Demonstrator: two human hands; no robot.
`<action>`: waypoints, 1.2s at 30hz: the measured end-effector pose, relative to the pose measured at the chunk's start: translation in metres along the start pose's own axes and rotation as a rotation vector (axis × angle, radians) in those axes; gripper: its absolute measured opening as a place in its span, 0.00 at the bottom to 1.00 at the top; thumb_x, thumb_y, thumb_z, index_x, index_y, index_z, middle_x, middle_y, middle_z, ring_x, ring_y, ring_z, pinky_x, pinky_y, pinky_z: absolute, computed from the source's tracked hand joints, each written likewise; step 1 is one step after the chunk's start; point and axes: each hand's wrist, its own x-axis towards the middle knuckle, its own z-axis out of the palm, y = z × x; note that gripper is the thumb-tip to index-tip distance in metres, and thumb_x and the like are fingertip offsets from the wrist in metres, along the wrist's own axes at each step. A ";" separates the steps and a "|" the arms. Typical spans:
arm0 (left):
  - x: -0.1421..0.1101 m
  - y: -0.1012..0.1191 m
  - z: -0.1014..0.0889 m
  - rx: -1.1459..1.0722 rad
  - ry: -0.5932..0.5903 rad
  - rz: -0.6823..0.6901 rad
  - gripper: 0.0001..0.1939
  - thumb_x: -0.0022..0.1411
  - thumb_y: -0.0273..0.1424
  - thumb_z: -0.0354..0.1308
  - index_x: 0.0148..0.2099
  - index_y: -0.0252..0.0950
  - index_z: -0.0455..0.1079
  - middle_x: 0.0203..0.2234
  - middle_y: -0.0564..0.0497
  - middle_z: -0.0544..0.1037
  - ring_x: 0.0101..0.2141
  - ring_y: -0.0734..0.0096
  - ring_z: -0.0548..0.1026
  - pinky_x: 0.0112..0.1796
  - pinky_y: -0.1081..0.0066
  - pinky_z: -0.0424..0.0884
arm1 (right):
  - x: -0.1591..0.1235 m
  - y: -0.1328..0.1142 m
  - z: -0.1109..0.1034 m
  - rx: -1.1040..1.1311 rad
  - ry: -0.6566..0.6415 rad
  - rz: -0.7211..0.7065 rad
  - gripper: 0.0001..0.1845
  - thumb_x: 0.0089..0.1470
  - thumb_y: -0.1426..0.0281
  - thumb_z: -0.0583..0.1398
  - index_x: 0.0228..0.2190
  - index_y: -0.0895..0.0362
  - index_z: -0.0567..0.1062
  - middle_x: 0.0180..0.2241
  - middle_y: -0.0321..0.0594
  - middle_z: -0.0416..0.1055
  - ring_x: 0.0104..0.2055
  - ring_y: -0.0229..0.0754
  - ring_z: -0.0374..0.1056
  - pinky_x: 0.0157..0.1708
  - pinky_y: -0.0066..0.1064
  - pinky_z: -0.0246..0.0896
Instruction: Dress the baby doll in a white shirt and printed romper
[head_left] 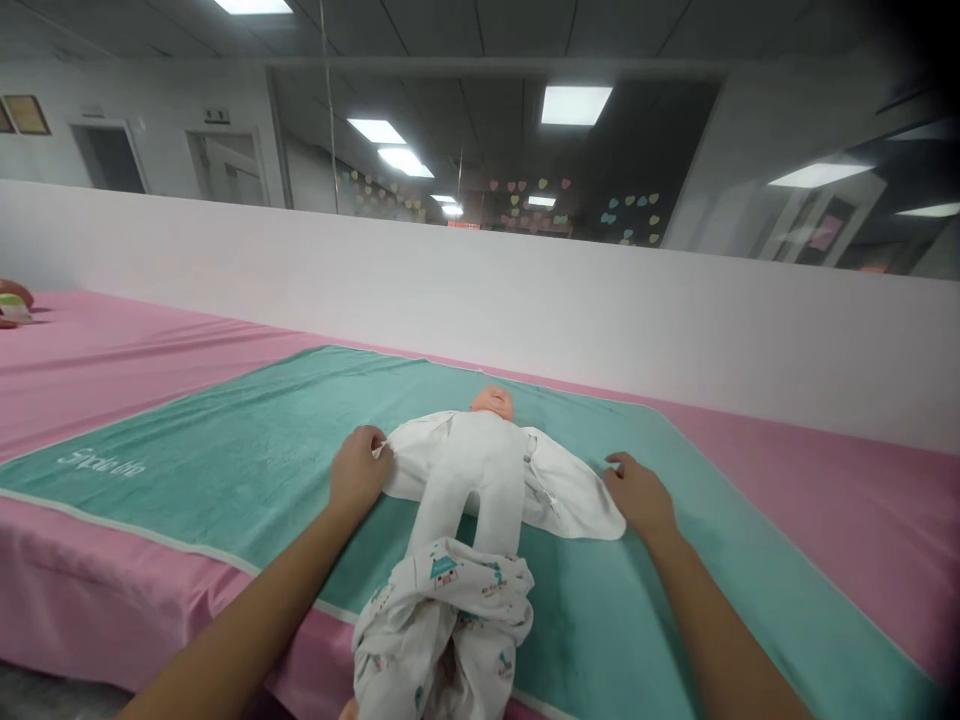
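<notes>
Peach vinyl baby doll (493, 402) on a teal terry towel (225, 440), white cotton wrap (469, 470) unfastened with its flaps spread; left hand (358, 470) pinches one flap, right hand (641, 497) lies open just beside the other, and a white printed cloth (442, 610) sits bunched over the doll's lower legs.

Two bare forearms, slim and smooth, narrow toward the wrists: the left forearm (247, 610) enters from about seven o'clock, the right forearm (720, 630) from about five o'clock. The left hand (361, 470) and right hand (639, 497) are slender, with tapering fingers — the nails too small to make out.
</notes>
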 end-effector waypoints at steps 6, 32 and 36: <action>-0.016 0.020 -0.007 -0.511 -0.649 0.349 0.12 0.57 0.38 0.55 0.42 0.39 0.68 0.48 0.48 0.70 0.51 0.62 0.67 0.50 0.66 0.65 | -0.058 -0.082 0.014 0.445 -0.075 -0.640 0.13 0.57 0.61 0.52 0.30 0.53 0.72 0.35 0.39 0.72 0.38 0.42 0.67 0.40 0.35 0.62; -0.080 0.065 -0.066 -0.079 -0.709 0.347 0.15 0.63 0.40 0.48 0.48 0.45 0.70 0.44 0.52 0.76 0.44 0.63 0.73 0.44 0.69 0.68 | -0.113 -0.116 0.006 0.572 -0.444 -1.153 0.13 0.49 0.65 0.63 0.20 0.55 0.66 0.48 0.33 0.70 0.57 0.43 0.58 0.58 0.42 0.45; -0.064 0.066 -0.045 -0.025 -0.573 0.503 0.12 0.63 0.38 0.46 0.41 0.41 0.69 0.49 0.51 0.72 0.48 0.63 0.70 0.48 0.67 0.65 | -0.110 -0.115 0.013 0.594 -0.275 -1.114 0.10 0.50 0.74 0.59 0.22 0.55 0.62 0.49 0.37 0.69 0.52 0.42 0.61 0.53 0.39 0.53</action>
